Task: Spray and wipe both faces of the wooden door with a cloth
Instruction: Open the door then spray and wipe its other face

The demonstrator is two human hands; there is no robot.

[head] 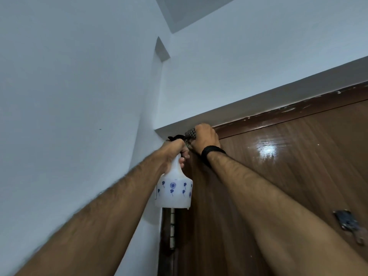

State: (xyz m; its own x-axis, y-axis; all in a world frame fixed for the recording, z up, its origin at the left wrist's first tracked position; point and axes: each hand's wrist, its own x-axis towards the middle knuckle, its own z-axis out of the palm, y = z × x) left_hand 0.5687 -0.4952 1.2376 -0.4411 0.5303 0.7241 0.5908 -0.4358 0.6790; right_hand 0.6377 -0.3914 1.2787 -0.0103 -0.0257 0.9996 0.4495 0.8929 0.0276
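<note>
My left hand (175,150) is raised and wrapped around the neck of the spray bottle (173,191), fingers curled under the black trigger head (175,138), with one fingertip visible against the white neck. The bottle hangs upright below that grip; its body is translucent white with small blue printed motifs, and it sits just in front of the hinge edge of the door. My right hand (205,138) is raised beside the left, its back toward the camera, fingers curled over a bunched cloth (190,134) with a fine dark-and-light checked weave. That hand holds the cloth against the upper left corner of the wooden door (288,176), directly under the top rail of the door frame (278,114). A black band (212,152) encircles my right wrist. Both forearms extend upward from the lower edge of the view and converge at this corner. The door face is brown wood grain with a glossy finish; a bright reflection shows near its top. The frame rail carries chipped pale flecks along its length. A metal latch fitting (348,222) is mounted on the door face at the lower right. A hinge strip (172,228) is visible below the bottle. Pale walls (69,86) surround the opening.
</note>
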